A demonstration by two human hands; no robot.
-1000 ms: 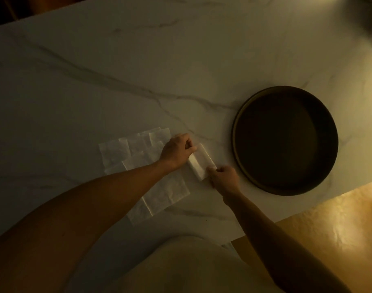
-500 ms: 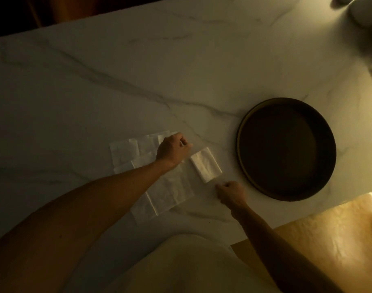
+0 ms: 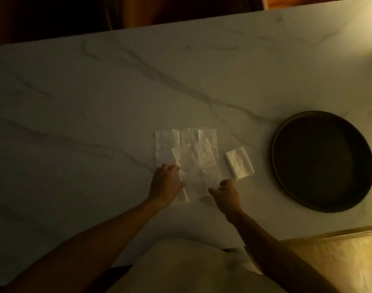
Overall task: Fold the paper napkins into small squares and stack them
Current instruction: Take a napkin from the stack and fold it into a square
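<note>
A loose pile of unfolded white paper napkins (image 3: 193, 157) lies flat on the marble table (image 3: 96, 102), with the top napkin (image 3: 198, 174) overlapping the others. One small folded napkin (image 3: 239, 163) rests alone just right of the pile. My left hand (image 3: 167, 183) grips the left edge of the top napkin near its lower corner. My right hand (image 3: 225, 194) pinches that napkin's lower right corner, fingers curled. The folded napkin is untouched by either hand.
A dark round tray (image 3: 322, 160) with a low rim sits to the right of the folded napkin. The table's near edge runs just below my forearms, and a yellow floor (image 3: 339, 256) shows at the lower right. Beyond the far edge it is dark.
Both hands have left the folded napkin, which now lies alone on the table. My left hand moved back to the pile's left side and my right hand came to its lower right corner.
</note>
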